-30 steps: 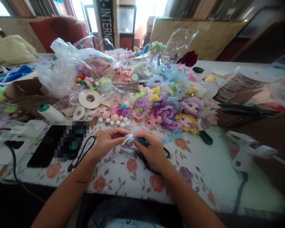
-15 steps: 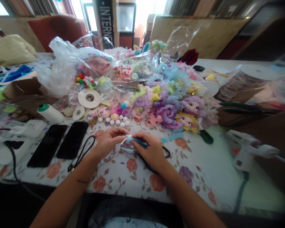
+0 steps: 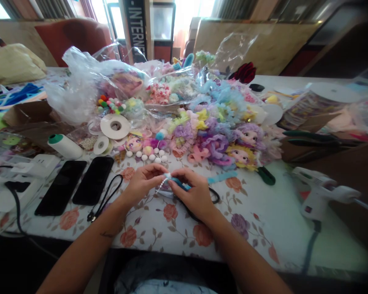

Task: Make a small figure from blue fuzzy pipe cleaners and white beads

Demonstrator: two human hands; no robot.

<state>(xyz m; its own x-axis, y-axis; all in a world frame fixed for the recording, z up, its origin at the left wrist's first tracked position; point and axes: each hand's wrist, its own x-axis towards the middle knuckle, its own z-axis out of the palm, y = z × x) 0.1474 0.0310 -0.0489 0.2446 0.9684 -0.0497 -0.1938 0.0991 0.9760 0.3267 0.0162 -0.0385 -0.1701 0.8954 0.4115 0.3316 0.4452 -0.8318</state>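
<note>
In front of me, near the table's middle, both hands come together at a small piece. My left hand [image 3: 145, 179] is closed in a pinch at its white end, where a short string of white beads [image 3: 161, 186] hangs down. My right hand [image 3: 194, 190] is closed around a blue strip [image 3: 178, 182], which looks fuzzy and is partly hidden by the fingers. Below the fingers lies a shiny, clear or metallic item that I cannot make out. A black loop [image 3: 215, 196] shows behind my right hand. Another light-blue fuzzy strip [image 3: 223, 177] lies to the right.
Doll heads [image 3: 241, 156], ruffled trim [image 3: 214, 147] and plastic bags [image 3: 79, 81] pile up at the back. Two phones [image 3: 61, 188], a thread spool [image 3: 66, 147], ribbon rolls [image 3: 115, 126] and a black strap [image 3: 107, 198] are left. A glue gun [image 3: 320, 196] stands right.
The bead string hangs straighter, down and to the left of the fingers. Both hands keep nearly the same place and grip, with slight finger shifts.
</note>
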